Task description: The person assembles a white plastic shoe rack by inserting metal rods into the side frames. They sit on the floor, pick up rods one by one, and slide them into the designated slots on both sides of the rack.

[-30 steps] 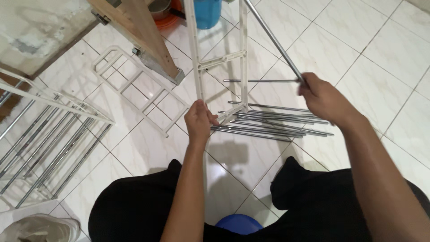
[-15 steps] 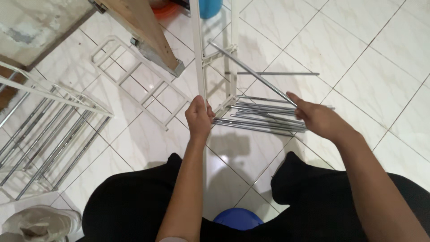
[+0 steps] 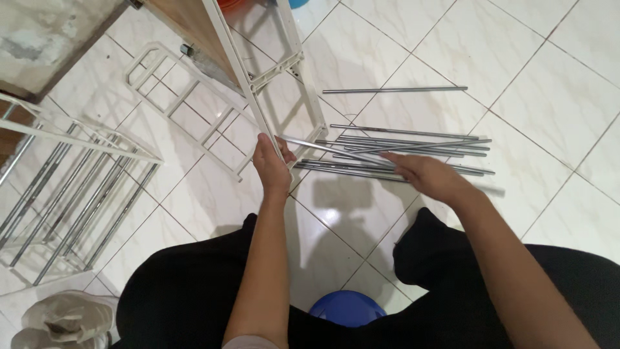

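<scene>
Left hand (image 3: 271,165) closes its grip around the lower end of a white plastic ladder-shaped side frame (image 3: 258,81), which tilts up toward 11 o'clock from the hand. Right hand (image 3: 423,174) holds one thin metal rod (image 3: 323,147) between fingers and thumb; the rod runs toward 9 o'clock and its far tip sits at the frame's bottom corner, just beside the left hand. Under the right hand, a loose bundle of metal rods (image 3: 420,145) lies on the white tiled floor (image 3: 516,84). A single rod (image 3: 394,90) lies apart at 12 o'clock of the bundle. A second white side frame (image 3: 187,106) lies flat at 10 o'clock. An assembled rack section (image 3: 71,187) sits at 9 o'clock.
</scene>
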